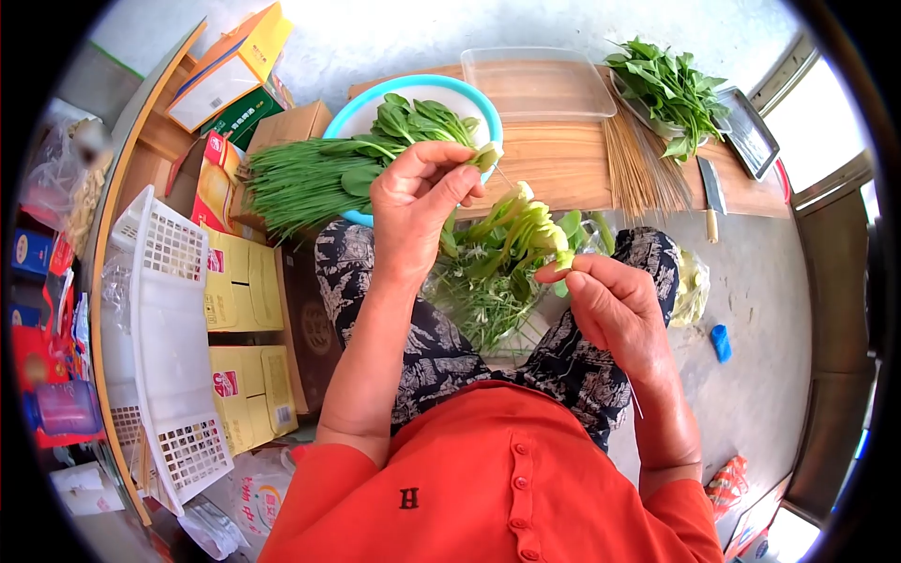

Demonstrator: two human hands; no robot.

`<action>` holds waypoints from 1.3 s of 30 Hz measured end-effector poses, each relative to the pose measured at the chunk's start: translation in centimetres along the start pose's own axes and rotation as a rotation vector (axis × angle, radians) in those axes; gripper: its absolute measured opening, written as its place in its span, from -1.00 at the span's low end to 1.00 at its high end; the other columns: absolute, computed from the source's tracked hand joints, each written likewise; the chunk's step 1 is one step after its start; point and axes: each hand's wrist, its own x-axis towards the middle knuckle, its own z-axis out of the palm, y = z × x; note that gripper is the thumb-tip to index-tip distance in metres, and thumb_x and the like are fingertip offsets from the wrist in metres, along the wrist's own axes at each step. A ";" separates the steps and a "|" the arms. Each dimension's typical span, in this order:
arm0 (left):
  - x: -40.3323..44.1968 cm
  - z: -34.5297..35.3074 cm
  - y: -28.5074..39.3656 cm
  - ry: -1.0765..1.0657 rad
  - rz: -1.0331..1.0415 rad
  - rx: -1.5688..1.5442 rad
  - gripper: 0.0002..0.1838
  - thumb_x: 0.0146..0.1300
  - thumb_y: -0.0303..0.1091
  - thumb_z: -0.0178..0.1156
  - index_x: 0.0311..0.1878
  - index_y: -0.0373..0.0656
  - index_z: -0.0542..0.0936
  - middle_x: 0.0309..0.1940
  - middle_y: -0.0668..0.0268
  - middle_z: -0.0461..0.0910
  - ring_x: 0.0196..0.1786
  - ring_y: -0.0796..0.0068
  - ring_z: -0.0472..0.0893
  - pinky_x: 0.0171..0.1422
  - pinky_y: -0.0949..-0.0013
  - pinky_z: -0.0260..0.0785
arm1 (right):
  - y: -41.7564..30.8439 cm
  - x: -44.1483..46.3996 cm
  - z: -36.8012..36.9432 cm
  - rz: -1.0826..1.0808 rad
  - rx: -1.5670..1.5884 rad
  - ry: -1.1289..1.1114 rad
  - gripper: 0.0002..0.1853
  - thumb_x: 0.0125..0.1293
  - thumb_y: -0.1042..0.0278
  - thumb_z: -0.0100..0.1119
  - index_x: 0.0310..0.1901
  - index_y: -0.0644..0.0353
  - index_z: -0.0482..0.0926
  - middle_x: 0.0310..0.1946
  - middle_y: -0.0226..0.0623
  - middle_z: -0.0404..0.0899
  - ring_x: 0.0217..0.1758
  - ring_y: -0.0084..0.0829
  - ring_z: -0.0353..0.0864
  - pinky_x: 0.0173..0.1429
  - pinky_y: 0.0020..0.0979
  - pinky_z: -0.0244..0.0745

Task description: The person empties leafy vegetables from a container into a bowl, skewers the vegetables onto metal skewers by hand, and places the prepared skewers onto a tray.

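Note:
My left hand is closed in a pinch on the pale stem end of a leafy green, at the tip of a thin skewer. Below and to the right, a row of leafy greens is threaded side by side on that skewer, leaves hanging down. My right hand is closed around the skewer at the lower end of the row, its fingers against the last stem. A thin end sticks out below the right wrist. Loose greens and trimmings lie in a plastic bag between the knees.
A blue-rimmed basin holds leafy greens and long chives. On the wooden board are a clear tray, bamboo skewers, a bowl of greens and a knife. A white basket and yellow boxes stand left.

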 end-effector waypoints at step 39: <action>1.2 2.3 2.1 -0.540 -0.502 -0.030 -0.75 -0.03 -0.41 0.44 -0.24 -0.26 0.69 -0.36 0.34 0.69 -0.30 0.61 0.62 -0.11 0.50 0.46 | -0.8 0.8 -2.8 -0.036 -0.046 -0.087 -0.77 0.46 0.33 0.01 -0.14 0.25 0.64 -0.71 -0.68 0.26 -0.68 -0.82 0.11 -0.59 -0.68 -0.04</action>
